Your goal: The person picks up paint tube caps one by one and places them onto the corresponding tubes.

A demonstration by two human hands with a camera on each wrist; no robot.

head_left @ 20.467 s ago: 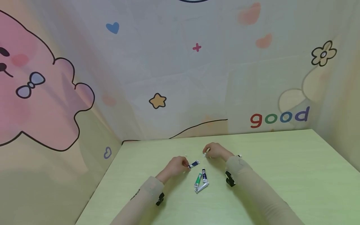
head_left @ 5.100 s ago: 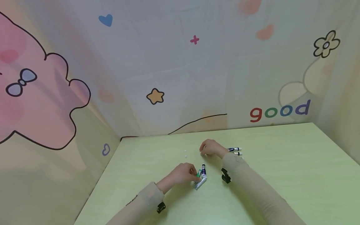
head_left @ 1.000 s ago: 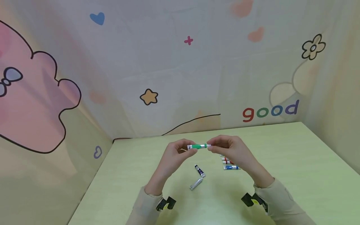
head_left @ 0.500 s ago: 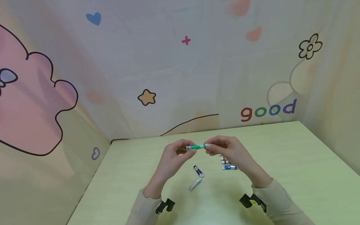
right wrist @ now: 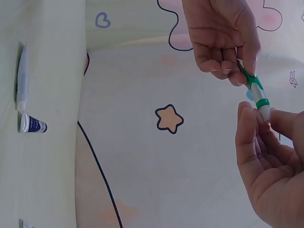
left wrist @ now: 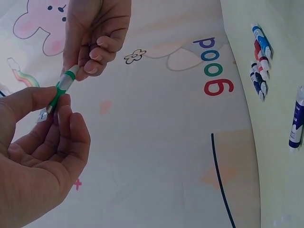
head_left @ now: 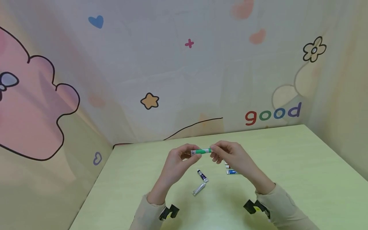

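A small green and white paint tube (head_left: 201,151) is held up off the table between both hands. My left hand (head_left: 176,163) pinches its flat crimped end between thumb and fingers. At the other end, the thumb and fingers of my right hand (head_left: 233,159) pinch the white cap (right wrist: 266,114), best seen in the right wrist view. Below the hands, a dark blue tube (head_left: 203,176) and a silver tube (head_left: 199,189) lie on the table, end to end.
Several tubes lie in a row at the right, partly hidden behind my right hand, among them a blue tube (head_left: 232,172). The pale green table (head_left: 129,191) meets a printed cloth backdrop (head_left: 178,70) at the back.
Five seconds ago my left hand was on the green tube on the table; it is now raised between both hands. Over the last second, my right fingertips have shifted further over the cap.
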